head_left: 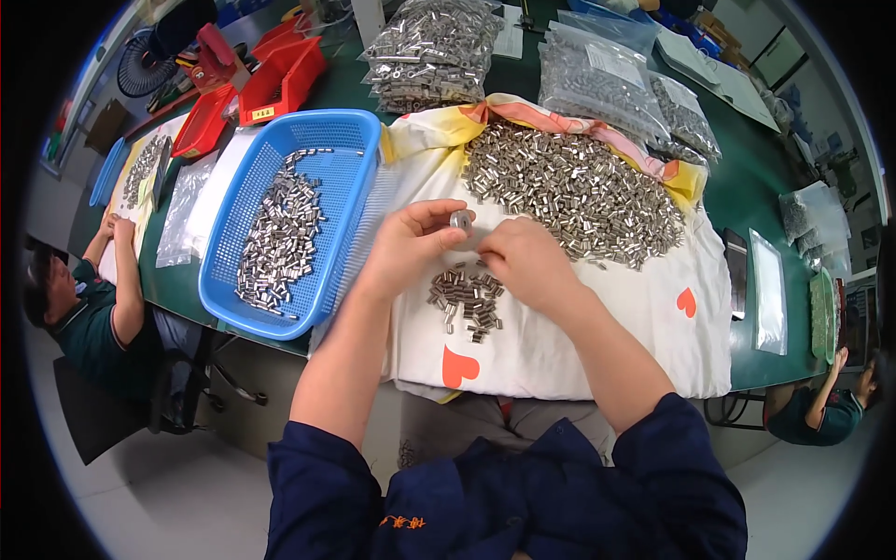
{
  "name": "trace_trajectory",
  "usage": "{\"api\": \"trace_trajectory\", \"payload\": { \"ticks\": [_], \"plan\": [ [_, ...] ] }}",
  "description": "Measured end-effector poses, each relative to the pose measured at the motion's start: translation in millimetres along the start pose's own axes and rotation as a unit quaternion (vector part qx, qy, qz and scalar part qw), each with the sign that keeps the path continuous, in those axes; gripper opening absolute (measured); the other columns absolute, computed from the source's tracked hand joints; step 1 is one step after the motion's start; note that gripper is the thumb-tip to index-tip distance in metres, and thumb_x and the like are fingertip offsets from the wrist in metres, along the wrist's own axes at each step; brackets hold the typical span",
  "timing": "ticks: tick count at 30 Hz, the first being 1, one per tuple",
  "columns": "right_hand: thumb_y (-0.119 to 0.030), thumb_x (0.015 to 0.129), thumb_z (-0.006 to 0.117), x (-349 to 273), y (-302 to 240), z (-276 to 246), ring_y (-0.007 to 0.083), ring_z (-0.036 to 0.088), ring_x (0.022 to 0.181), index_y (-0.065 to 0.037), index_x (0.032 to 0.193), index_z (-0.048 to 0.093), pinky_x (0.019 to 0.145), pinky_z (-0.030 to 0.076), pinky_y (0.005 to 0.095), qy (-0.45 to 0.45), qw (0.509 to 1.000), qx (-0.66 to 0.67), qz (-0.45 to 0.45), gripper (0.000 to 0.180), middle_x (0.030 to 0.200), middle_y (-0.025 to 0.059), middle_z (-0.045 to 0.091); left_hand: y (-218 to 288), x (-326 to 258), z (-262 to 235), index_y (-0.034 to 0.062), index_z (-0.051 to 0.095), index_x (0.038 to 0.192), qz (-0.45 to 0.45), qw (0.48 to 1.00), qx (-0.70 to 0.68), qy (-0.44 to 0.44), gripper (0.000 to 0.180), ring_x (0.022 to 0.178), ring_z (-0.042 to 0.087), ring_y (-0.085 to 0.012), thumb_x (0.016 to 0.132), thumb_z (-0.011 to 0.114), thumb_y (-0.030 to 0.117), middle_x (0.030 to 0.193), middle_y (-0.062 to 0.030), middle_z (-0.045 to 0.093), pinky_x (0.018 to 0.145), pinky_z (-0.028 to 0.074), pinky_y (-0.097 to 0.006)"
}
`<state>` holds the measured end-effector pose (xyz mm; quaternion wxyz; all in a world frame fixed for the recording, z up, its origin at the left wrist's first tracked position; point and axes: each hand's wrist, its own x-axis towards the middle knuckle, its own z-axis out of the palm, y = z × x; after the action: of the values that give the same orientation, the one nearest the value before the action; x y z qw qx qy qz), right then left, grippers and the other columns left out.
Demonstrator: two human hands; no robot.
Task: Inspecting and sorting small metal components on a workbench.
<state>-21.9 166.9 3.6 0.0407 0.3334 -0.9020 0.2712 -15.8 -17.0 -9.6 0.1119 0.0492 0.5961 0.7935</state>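
Note:
Between the thumb and fingers of my left hand is a short round metal piece with a dark spot in its face. My right hand is close beside it, fingers pinched together at the edge of a small pile of metal cylinders; whatever is in that pinch is hidden. The small pile lies on a white cloth with red hearts. Beyond my right hand spreads a large heap of similar cylinders, bordered by the cloth's bunched yellow and pink edge.
Left of the cloth, a blue plastic basket holds many cylinders. Red bins stand behind it. Clear bags of metal parts and more bags line the back of the green table. People work at far left and far right.

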Motion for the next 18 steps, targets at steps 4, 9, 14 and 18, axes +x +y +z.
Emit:
{"api": "trace_trajectory", "payload": {
  "ticks": [4,9,14,18],
  "plan": [
    [-0.011,0.072,0.055,-5,-7,2,0.0288,0.055,0.075,-0.006,0.077,0.064,0.071,0.043,0.0386,-0.028,0.999,0.023,-0.036,0.012,0.074,0.0109,0.059,-1,0,2,-0.0018,0.052,0.11,0.0,0.999,0.029,-0.015,0.033,0.091,0.058,-0.0159,0.077,0.057,-0.003,0.104,-0.0111,0.059,0.083,0.045,-0.028],
    [-0.013,0.075,0.055,1,-16,-21,0.0279,0.057,0.078,-0.006,0.084,0.064,0.071,0.044,0.0369,-0.018,0.988,0.14,0.057,0.015,0.083,0.0108,0.061,0,1,-1,-0.0024,0.051,0.108,-0.016,0.999,0.041,-0.027,0.03,0.09,0.056,-0.0131,0.079,0.056,-0.003,0.1,-0.0081,0.059,0.08,0.046,-0.024],
    [-0.013,0.078,0.054,-7,-24,-44,0.0263,0.057,0.08,-0.005,0.089,0.063,0.07,0.044,0.0345,-0.023,0.996,0.078,0.048,0.016,0.084,0.0108,0.061,-7,-3,2,-0.0004,0.056,0.104,0.03,0.992,0.112,-0.042,0.031,0.076,0.057,-0.0086,0.076,0.065,0.007,0.085,-0.0028,0.061,0.066,0.046,-0.021],
    [-0.01,0.078,0.054,-37,-18,-50,0.0244,0.057,0.08,-0.002,0.09,0.062,0.071,0.044,0.0322,0.015,0.989,0.09,0.115,0.016,0.086,0.0109,0.061,10,-15,15,-0.0007,0.055,0.106,-0.018,0.968,0.249,-0.038,0.031,0.082,0.057,-0.0079,0.076,0.063,0.001,0.093,-0.0037,0.06,0.071,0.047,-0.02]
  ]
}}
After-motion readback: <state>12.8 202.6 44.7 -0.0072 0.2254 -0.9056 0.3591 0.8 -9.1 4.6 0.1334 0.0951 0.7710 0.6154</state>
